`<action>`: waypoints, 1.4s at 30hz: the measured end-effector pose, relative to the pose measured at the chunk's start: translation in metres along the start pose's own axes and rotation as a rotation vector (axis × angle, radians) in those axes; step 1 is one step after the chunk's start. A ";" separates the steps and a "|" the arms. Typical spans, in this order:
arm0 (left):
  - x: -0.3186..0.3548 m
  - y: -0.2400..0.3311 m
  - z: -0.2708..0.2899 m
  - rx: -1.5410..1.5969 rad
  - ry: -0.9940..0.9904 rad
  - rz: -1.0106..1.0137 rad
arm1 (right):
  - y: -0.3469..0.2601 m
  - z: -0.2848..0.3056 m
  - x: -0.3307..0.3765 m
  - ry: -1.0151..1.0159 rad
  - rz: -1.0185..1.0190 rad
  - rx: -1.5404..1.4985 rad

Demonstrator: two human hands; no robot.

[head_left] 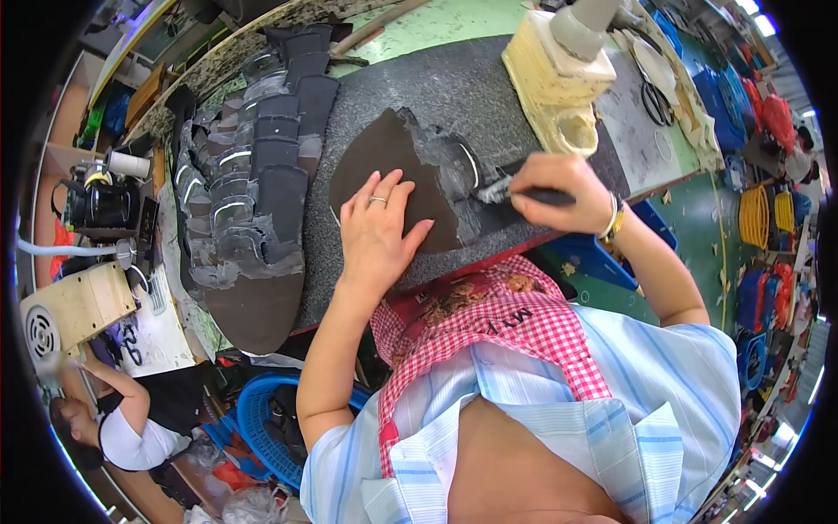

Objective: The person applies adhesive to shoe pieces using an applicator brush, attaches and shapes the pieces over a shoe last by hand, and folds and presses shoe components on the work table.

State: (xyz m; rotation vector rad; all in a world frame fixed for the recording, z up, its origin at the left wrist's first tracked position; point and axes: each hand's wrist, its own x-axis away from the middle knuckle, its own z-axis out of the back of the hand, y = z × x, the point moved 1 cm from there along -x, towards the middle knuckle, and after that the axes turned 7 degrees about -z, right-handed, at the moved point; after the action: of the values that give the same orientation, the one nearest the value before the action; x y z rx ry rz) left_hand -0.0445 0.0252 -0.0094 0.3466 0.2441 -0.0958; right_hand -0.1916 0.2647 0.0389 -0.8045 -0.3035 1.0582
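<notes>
A dark brown and grey-black shoe upper piece (374,162) lies on the grey speckled board (445,74). My left hand (377,223) rests on its brown part, fingers spread, with a ring on one finger. At the piece's right edge, my right hand (567,185) is closed round the dark handle of a brush (552,196). The whitish, smeared brush end touches or hovers just over the grey edge; I cannot tell which. A white curved line marks the piece near it. To the left, several similar pieces (279,210) lie overlapped in rows.
A glue-crusted cream container (559,74) with a grey spout stands beyond my right hand. Black scissors (655,103) lie farther right. Blue baskets (271,428) stand below the table. At lower left, another person (140,428) works beside a cream machine (78,301).
</notes>
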 end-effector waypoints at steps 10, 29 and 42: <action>-0.044 -0.026 0.017 -0.086 -0.066 0.209 | -0.008 0.037 -0.029 -0.124 -0.168 -0.301; -0.017 -0.034 0.033 1.041 0.125 0.159 | 0.025 0.012 -0.046 -0.221 -0.464 -0.113; 0.163 -0.009 0.120 1.341 0.654 0.528 | -0.021 0.074 -0.005 -0.119 -0.413 -0.409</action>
State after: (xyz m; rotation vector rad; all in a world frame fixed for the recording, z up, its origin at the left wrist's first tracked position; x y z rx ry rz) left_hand 0.1383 -0.0335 0.0557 1.7734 0.7139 0.4152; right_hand -0.2228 0.2877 0.1051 -0.9906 -0.7704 0.6604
